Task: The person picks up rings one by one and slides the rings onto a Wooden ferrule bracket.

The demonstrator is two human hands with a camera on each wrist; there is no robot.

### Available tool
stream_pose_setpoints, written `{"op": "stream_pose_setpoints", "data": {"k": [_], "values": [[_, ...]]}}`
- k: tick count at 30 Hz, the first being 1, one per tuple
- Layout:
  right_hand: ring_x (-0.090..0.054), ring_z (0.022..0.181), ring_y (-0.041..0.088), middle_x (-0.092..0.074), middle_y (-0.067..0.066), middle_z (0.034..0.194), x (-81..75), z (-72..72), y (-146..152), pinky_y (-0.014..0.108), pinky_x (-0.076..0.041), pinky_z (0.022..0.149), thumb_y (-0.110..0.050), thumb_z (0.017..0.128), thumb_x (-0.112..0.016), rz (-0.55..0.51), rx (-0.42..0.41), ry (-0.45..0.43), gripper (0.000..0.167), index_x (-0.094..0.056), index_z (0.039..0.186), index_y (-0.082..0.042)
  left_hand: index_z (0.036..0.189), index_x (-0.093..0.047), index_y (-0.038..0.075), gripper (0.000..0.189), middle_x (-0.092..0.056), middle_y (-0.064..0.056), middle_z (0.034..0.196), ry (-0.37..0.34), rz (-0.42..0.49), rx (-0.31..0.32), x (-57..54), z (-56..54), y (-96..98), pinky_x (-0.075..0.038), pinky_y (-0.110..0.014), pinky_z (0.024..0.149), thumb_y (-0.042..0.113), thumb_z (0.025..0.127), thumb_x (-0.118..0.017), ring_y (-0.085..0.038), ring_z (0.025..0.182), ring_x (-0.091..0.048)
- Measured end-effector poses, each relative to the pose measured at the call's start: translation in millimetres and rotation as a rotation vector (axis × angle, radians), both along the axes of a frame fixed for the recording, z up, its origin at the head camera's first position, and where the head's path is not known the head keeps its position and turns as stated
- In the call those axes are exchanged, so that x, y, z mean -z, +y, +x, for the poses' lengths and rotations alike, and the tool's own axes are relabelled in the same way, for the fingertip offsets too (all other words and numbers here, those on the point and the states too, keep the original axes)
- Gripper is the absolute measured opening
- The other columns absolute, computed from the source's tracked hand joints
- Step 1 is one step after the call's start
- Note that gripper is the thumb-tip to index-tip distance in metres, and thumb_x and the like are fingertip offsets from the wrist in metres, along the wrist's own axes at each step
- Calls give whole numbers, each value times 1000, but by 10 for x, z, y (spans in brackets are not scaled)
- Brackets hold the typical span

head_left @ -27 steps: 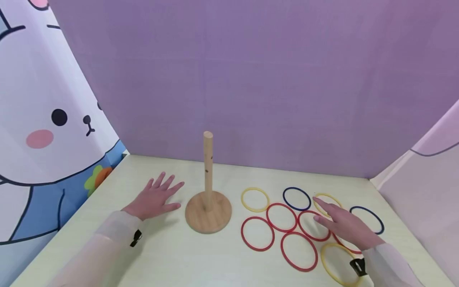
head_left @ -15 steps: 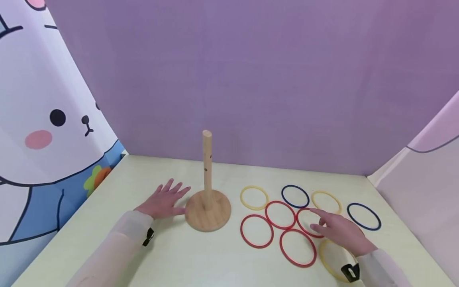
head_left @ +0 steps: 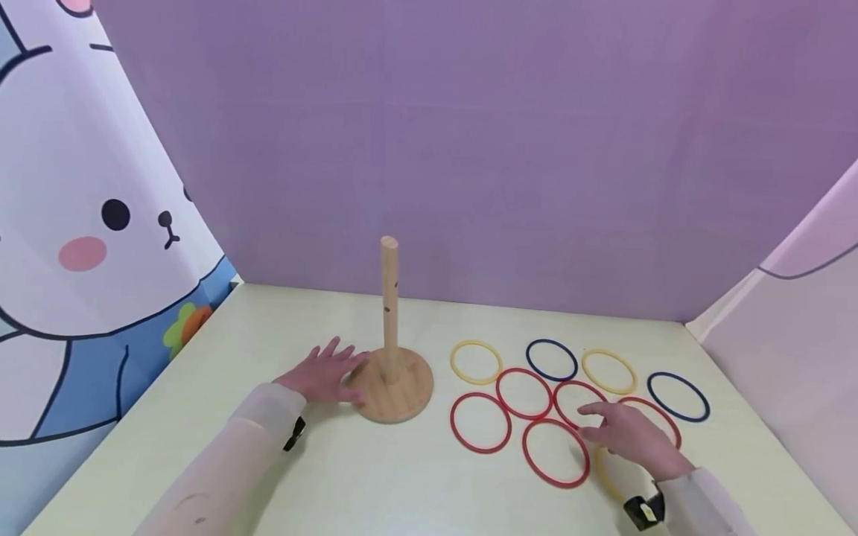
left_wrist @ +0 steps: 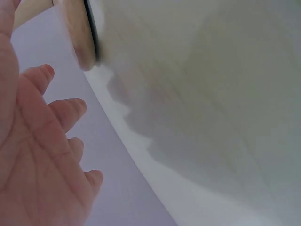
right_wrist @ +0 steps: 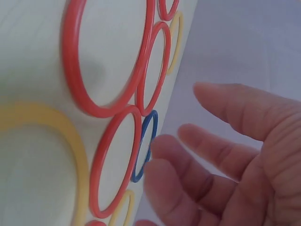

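A wooden post on a round base (head_left: 391, 313) stands upright on the table. My left hand (head_left: 323, 376) has its fingers spread at the base's left edge; whether they touch it cannot be told. In the left wrist view, the left hand (left_wrist: 42, 146) shows extended fingers below the rounded wooden base (left_wrist: 80, 37). My right hand (head_left: 633, 438) hovers over the rings with loosely bent fingers and nothing between them. Closest to it are a red ring (head_left: 566, 485) and a partly hidden yellow ring (head_left: 601, 476). The right wrist view shows thumb and fingers apart above a red ring (right_wrist: 70, 47).
Several more rings lie flat on the right side of the table (head_left: 402, 491): a blue ring (head_left: 550, 341) at the back, another blue ring (head_left: 707, 409) far right, a yellow ring (head_left: 501, 365) nearest the post. A purple cloth wall (head_left: 469, 149) closes off the back.
My left hand has moved right, up to the wooden base. The right hand has drawn slightly toward me, its fingers more bent than before. Post and rings stay in place.
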State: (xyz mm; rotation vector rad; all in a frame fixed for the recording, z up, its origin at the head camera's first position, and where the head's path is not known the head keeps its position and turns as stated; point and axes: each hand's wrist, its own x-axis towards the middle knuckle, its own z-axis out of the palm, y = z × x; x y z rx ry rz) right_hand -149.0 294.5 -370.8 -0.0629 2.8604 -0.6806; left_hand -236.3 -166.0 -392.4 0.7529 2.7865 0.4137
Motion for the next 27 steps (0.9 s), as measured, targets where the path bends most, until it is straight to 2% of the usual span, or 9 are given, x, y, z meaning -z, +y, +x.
{"op": "stream_pose_setpoints", "data": {"k": [6,10,18,27], "values": [[-55,63,17,-64,0,81,15,-51,-9,32,-46,59,-20,86,-70,-19,33,-113,39,-64,118,2,148,-36,9,81,-29,-28,149,-13,-11,-12,46,-43,9,-9,-66,108,52,85,-65,-51,140,-8],[-54,63,18,-64,1,83,85,-63,8,32,-44,59,-20,85,-72,-40,57,-149,41,-63,119,1,148,-36,8,83,-28,-28,150,-26,-14,-25,72,-69,7,-8,-65,109,52,84,-67,-50,140,-7],[-53,59,18,-61,0,80,204,-39,-2,31,-42,59,-20,82,-74,-73,71,-155,39,-66,116,-2,147,-36,7,87,-29,-28,149,-57,-37,-41,107,-103,17,-9,-65,109,54,81,-68,-50,140,-8],[-53,63,17,-62,-1,82,237,-51,-18,31,-43,62,-23,83,-74,-45,76,-167,40,-67,117,-3,147,-36,6,88,-32,-25,149,-73,-34,-25,129,-141,24,-9,-65,109,53,80,-69,-51,139,-10]]}}
